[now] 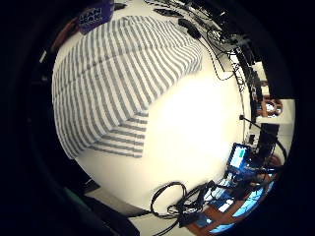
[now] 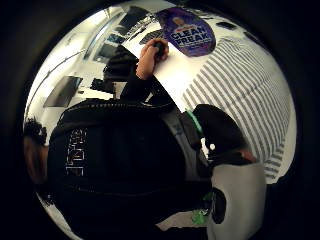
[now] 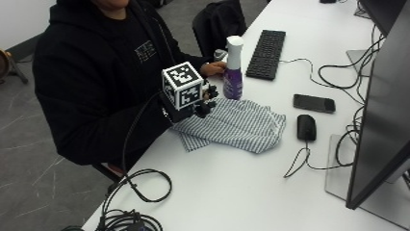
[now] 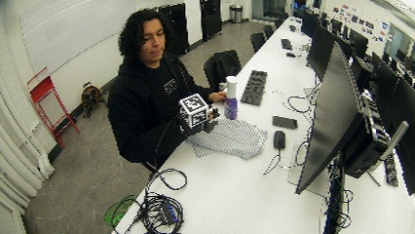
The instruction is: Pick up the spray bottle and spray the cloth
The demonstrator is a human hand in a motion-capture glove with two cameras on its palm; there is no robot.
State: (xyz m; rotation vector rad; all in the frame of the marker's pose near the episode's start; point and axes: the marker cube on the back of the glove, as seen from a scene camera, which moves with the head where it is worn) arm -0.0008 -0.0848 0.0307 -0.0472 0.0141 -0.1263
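Note:
A purple spray bottle (image 3: 232, 72) with a white top stands upright on the white table, just past the far edge of a grey-and-white striped cloth (image 3: 237, 125) lying crumpled flat. My gloved right hand (image 3: 204, 98) hovers over the cloth's corner nearest the person, a short way from the bottle, with relaxed fingers holding nothing. The thumb side palm view shows the bottle's label (image 2: 192, 32) and the cloth (image 2: 245, 85); the little finger side palm view looks down on the cloth (image 1: 118, 78). The person's bare hand (image 3: 213, 68) rests on the table by the bottle, gripping a small dark thing.
Beyond the bottle lies a black keyboard (image 3: 266, 47). A phone (image 3: 313, 103) and a black mouse (image 3: 306, 127) sit to the cloth's right, before a large monitor (image 3: 384, 110). Coiled cables (image 3: 141, 192) hang at the table's near corner.

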